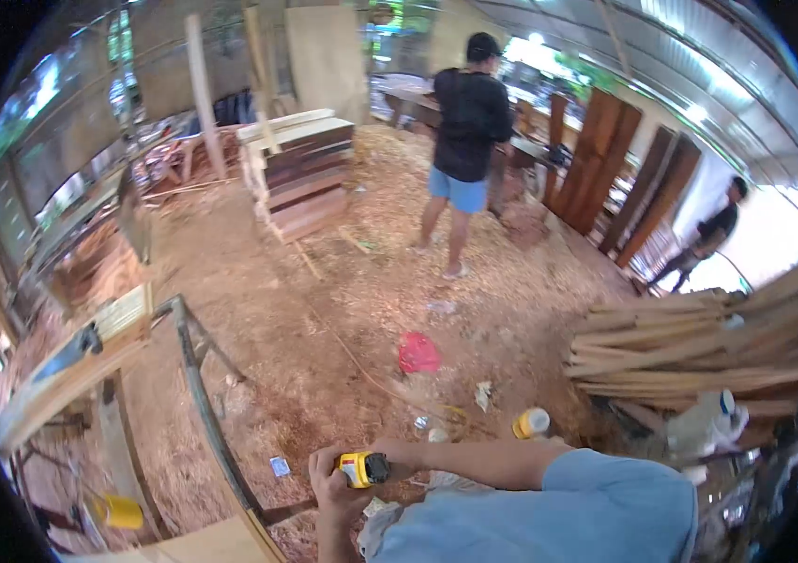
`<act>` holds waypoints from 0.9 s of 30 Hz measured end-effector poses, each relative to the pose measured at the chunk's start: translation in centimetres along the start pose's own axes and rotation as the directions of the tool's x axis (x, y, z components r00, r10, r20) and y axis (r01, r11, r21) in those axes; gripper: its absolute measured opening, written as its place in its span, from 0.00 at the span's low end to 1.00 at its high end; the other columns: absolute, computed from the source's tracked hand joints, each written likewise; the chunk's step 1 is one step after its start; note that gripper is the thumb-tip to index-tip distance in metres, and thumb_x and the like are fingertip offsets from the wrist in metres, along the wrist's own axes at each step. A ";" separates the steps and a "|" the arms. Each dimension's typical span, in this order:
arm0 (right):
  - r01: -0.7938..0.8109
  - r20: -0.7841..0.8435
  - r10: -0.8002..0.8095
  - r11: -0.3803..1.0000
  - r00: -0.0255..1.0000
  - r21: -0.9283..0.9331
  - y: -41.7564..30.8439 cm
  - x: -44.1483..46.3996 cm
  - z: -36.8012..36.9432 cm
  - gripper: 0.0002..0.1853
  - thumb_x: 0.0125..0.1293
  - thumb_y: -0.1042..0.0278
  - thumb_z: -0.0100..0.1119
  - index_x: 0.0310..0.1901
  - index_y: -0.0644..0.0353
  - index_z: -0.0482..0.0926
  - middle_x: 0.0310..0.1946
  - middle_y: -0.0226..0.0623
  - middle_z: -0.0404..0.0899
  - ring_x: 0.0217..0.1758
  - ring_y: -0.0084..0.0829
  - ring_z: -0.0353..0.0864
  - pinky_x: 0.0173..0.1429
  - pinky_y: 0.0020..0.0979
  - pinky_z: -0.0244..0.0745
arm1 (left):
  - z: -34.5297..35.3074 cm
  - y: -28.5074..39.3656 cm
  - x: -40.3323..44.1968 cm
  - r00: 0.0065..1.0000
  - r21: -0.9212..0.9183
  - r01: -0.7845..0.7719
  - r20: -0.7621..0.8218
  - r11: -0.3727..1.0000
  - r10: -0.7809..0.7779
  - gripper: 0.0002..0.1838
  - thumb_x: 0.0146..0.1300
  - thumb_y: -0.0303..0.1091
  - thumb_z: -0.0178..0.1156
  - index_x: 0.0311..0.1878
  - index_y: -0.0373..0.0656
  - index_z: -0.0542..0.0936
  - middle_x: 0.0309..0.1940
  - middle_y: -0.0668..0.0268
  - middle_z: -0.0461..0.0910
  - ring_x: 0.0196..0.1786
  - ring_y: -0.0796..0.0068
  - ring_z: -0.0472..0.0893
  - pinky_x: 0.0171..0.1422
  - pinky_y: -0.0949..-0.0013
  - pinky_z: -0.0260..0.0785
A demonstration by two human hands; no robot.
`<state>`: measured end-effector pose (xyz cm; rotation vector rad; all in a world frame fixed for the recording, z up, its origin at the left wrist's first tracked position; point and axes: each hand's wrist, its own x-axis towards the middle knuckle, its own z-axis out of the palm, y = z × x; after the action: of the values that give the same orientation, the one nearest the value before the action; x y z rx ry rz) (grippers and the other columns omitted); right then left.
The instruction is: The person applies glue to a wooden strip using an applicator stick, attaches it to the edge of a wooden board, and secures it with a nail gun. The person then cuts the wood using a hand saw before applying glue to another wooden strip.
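A yellow-and-black tape measure [357, 469] with a red-and-white label is held in front of my light blue shirt. My left hand [331, 486] comes up from the bottom edge with its fingers closed around the left end of it. My right arm crosses from the blue sleeve toward the same spot. My right hand [397, 454] is up against the black end, and its fingers are mostly hidden behind the tape measure.
A metal frame [200, 385] and a plank bench [80, 366] stand at left. Stacked boards [300, 174] are at the back, with a person [472, 131] beside them. Timber strips [690, 347] are piled right. A yellow container [531, 422] and red plastic [418, 353] lie on the dirt.
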<state>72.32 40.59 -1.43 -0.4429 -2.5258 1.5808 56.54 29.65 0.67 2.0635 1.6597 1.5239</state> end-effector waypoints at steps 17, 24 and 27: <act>-0.050 -0.658 0.478 0.829 0.582 0.558 3.2 -14.4 11.7 0.25 0.53 0.58 0.77 0.51 0.57 0.80 0.49 0.31 0.84 0.49 0.27 0.81 0.58 0.35 0.77 | 5.9 5.9 -1.1 0.957 -0.447 0.080 0.283 0.891 0.056 0.32 0.47 0.29 0.76 0.58 0.41 0.75 0.50 0.57 0.79 0.50 0.59 0.81 0.55 0.59 0.75; 0.203 -0.501 0.758 0.460 0.417 0.865 6.8 -24.1 16.7 0.08 0.59 0.69 0.63 0.38 0.56 0.76 0.35 0.30 0.76 0.40 0.28 0.76 0.50 0.32 0.73 | 3.6 1.4 -10.6 0.581 -0.367 0.793 0.213 0.487 -0.786 0.17 0.60 0.32 0.69 0.50 0.37 0.79 0.41 0.61 0.83 0.42 0.71 0.82 0.47 0.67 0.76; 0.341 -0.388 0.814 0.251 0.431 0.906 8.5 -26.4 20.3 0.04 0.62 0.76 0.55 0.30 0.56 0.73 0.27 0.30 0.71 0.34 0.27 0.74 0.44 0.30 0.71 | -1.6 1.0 -17.9 0.110 -0.653 0.758 0.144 -0.011 -0.984 0.15 0.66 0.38 0.68 0.49 0.39 0.79 0.39 0.63 0.84 0.40 0.72 0.82 0.44 0.66 0.76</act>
<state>93.56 18.38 -16.82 -1.1775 -0.3726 1.8564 57.65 14.62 -9.08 0.0122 1.6179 1.4824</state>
